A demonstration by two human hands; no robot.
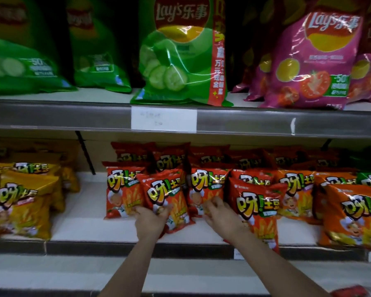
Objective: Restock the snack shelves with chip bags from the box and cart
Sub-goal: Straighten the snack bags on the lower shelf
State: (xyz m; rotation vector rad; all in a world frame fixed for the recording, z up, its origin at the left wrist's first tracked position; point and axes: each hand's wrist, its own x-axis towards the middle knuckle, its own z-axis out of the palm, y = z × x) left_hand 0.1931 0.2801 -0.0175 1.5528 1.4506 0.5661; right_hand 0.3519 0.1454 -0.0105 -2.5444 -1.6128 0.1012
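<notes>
Standing before supermarket shelving: an upper shelf (pixel 73 97) carrying big green bags (pixel 180 61) and pink bags (pixel 308 61) of crisps, a lower shelf (pixel 84 228) lined with small snack packs, yellow packs (pixel 26 202) on the left, red ones in the middle, orange ones (pixel 351 213) on the right.

Reaching in with both hands. Left hand (pixel 150 219) gripping the lower part of a red bag (pixel 165 198), fingers curled round its bottom edge, bag tilted and leaning against the upright row behind. Right hand (pixel 221 217) curling its fingers at the foot of the neighbouring red bag (pixel 204 189), apparently pinching it (hard to tell how firmly). Another red pack (pixel 255 211) leaning forward over the shelf lip just right of that hand.

Judging the handling: light, air-filled, glossy film, so likely slippery and prone to crackling and sliding; contents brittle, so squeezing the belly probably risking crushed sticks. Better taking hold at the sealed bottom or top seam, or cradling the sides loosely, then setting upright against the row behind to stop toppling forward.

Box and cart not appearing here.
</notes>
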